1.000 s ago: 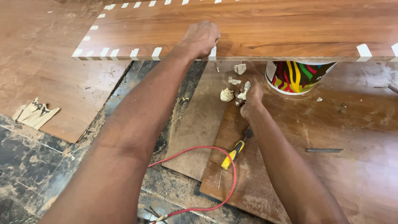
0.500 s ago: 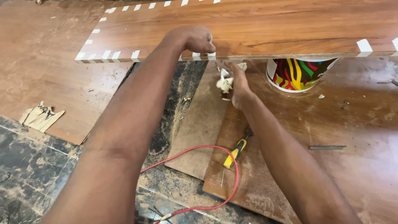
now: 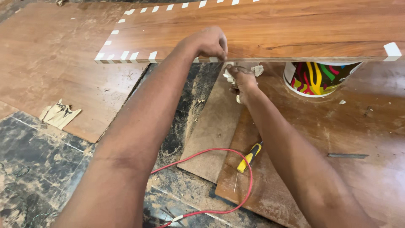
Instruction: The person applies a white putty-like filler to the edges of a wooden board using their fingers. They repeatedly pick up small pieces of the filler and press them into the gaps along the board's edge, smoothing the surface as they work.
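A long reddish wooden board [image 3: 287,25] lies raised across the top of the view, with short white tape strips [image 3: 128,55] along its near and left edges. My left hand [image 3: 209,42] rests on the board's near edge, fingers curled down over it. Just below that edge, my right hand [image 3: 241,80] is closed on a crumpled whitish lump [image 3: 229,78]. Another whitish lump [image 3: 257,69] lies under the board beside it.
A colourful striped bucket [image 3: 316,80] stands under the board at the right. A yellow-handled tool [image 3: 249,157] and a red cable [image 3: 249,185] lie on brown sheets [image 3: 211,131] below my arms. A paper scrap [image 3: 59,114] lies left and a thin metal strip [image 3: 348,155] right.
My right hand closed on a whitish lump on the floor sheet and lifted it to the board's near edge. My left hand slid right and curled over that edge.
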